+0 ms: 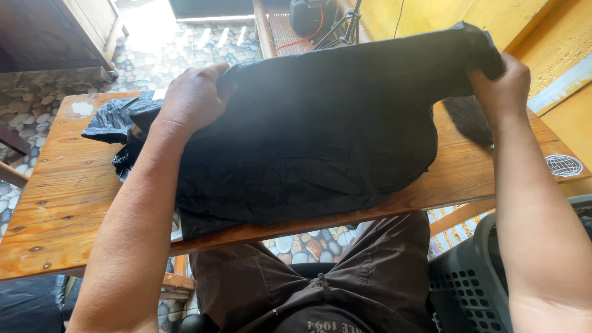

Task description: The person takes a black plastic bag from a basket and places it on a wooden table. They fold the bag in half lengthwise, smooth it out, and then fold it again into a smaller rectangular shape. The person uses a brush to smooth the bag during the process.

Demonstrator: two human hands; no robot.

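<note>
A large black garment (308, 135) lies spread across a wooden table (61, 203), its near edge hanging slightly over the front. My left hand (191, 98) grips the garment's upper left edge, fingers curled into the fabric. My right hand (502, 83) pinches its upper right corner, lifted a little above the table. Under and left of the garment sits a crumpled black plastic bag (114, 120).
A dark plastic laundry basket (472, 277) stands at the lower right beside my legs. A dark brush-like thing (468, 117) lies on the table by my right wrist. A round floor drain (563, 164), pebble floor, wooden furniture at top left and tripod legs at the top.
</note>
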